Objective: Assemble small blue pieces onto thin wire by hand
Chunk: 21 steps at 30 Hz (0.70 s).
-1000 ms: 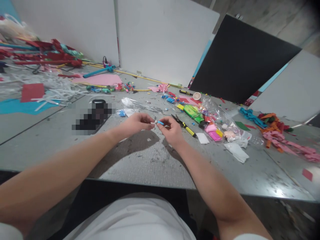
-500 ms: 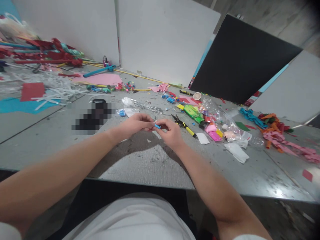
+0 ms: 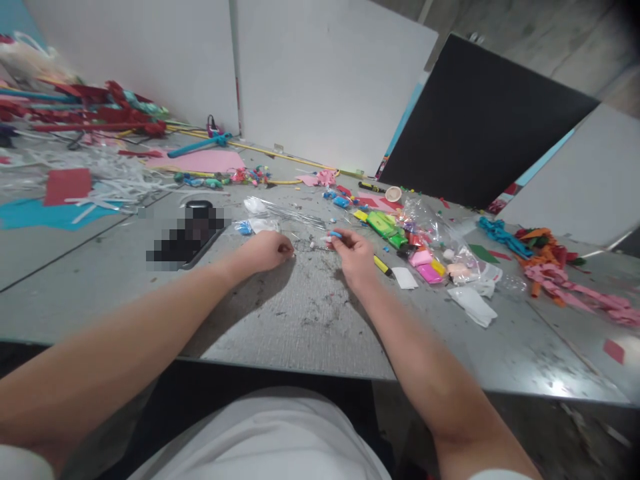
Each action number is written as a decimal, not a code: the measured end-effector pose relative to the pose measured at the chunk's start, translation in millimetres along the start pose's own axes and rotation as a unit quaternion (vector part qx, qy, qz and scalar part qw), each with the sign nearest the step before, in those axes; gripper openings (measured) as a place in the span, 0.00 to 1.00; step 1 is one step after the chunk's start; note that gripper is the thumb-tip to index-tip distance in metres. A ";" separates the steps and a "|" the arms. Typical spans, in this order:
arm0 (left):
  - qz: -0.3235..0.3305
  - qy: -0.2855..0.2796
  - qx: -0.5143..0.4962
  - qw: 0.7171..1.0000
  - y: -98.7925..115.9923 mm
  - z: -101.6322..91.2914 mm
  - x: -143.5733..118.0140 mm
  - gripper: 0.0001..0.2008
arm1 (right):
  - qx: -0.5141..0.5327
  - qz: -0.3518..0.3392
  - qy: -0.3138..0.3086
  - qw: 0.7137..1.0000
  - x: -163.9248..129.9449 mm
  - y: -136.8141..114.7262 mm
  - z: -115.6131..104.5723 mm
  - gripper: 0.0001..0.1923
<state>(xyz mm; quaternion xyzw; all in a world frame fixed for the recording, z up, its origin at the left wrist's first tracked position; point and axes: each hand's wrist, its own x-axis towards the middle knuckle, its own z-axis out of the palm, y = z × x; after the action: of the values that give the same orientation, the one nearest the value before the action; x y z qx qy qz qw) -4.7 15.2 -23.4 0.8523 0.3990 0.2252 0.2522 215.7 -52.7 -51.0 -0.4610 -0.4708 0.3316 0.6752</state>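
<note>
Between the thumb and fingertips of my right hand (image 3: 357, 257) is a small piece of blue clay (image 3: 336, 235), with something whitish beside it. My left hand (image 3: 266, 253) is apart from it on the left, low over the tabletop, its fingers curled into a pinch; whatever they hold, if anything, is too small to make out. Beyond both hands lies a bundle of thin metal wires (image 3: 300, 217). Yellow-and-black pliers (image 3: 383, 265) rest to the right, mostly covered by my right hand. A small white bit (image 3: 313, 245) sits between the hands.
Clay packs in green (image 3: 385, 227) and pink (image 3: 429, 273) lie at right among clear plastic and white paper (image 3: 473, 305). A phone-like dark object (image 3: 199, 205), partly pixelated, is at left. Crepe-paper pieces (image 3: 505, 235) and paper strips (image 3: 120, 167) lie farther out; panels stand behind.
My hands were together on the blue piece and have parted. The left moved left and slightly down; the right went right with the blue clay, covering more of the pliers.
</note>
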 end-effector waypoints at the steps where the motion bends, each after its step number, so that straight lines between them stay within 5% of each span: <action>1: 0.004 -0.005 0.007 1.000 -0.5 0.3 -0.1 0.03 | 0.012 0.012 -0.013 1.000 -2.9 1.4 2.9 0.18; 6: -0.005 -0.011 0.050 0.999 4.8 0.3 -3.5 0.17 | 0.082 0.079 -0.066 0.991 -18.7 -1.8 13.5 0.19; 12: -0.041 0.025 0.080 0.996 -2.5 -0.8 -0.6 0.03 | 0.074 0.104 -0.095 0.987 -22.2 -5.8 14.1 0.18; 16: 0.031 0.052 0.057 0.997 0.4 1.0 -2.2 0.11 | 0.014 0.062 -0.082 0.995 -19.9 -0.9 11.5 0.17; 21: 0.077 -0.063 -0.061 0.993 22.0 9.6 -11.4 0.19 | -0.157 -0.089 -0.057 0.982 -20.8 -1.2 6.2 0.10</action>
<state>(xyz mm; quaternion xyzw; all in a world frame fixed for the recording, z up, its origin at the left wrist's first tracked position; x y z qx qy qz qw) 6.8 -8.4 -19.4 0.8761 0.3008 0.2138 0.3103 202.9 -69.5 -55.9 -0.4978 -0.5943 0.2178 0.5929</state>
